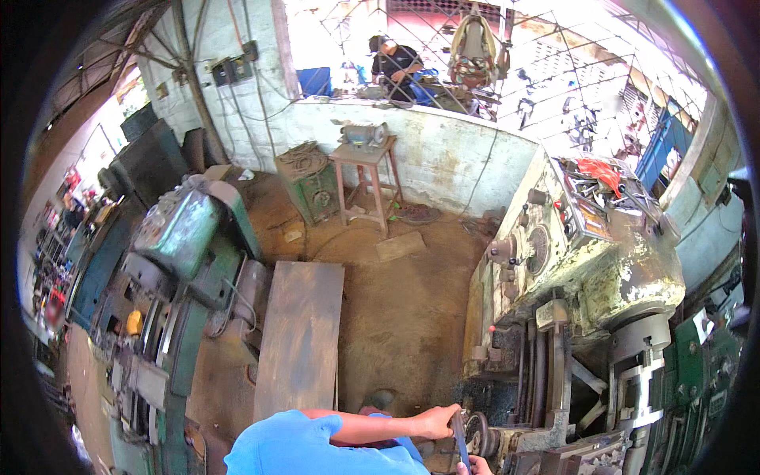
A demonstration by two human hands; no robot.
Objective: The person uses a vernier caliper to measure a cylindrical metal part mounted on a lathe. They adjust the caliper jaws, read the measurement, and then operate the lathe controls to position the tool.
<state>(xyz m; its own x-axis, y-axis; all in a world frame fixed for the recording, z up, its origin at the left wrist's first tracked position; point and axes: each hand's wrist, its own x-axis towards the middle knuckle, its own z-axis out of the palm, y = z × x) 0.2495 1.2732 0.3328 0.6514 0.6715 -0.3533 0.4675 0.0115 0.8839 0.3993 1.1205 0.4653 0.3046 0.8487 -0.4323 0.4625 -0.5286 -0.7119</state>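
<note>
My left arm in a blue sleeve reaches across to the right. My left hand (pixel 438 422) is closed around the upper end of a narrow dark flat bar (pixel 461 445), whose exact kind I cannot make out. Lower down, my right hand (pixel 476 465) is at the bar's lower end with its fingers curled, partly cut off by the bottom edge. Just right of the bar is a round handwheel (pixel 478 432) on the worn, pale-painted lathe (pixel 633 277). Whether the bar touches the wheel cannot be told.
A green machine (pixel 178 237) stands at left beside a long wooden board (pixel 301 332). Against the far wall are a bench grinder (pixel 364 134) on a stool and a green cabinet (pixel 309 190). Tools and a red cloth (pixel 600 174) lie atop the lathe. Beyond the grille, a person (pixel 397 67) sits.
</note>
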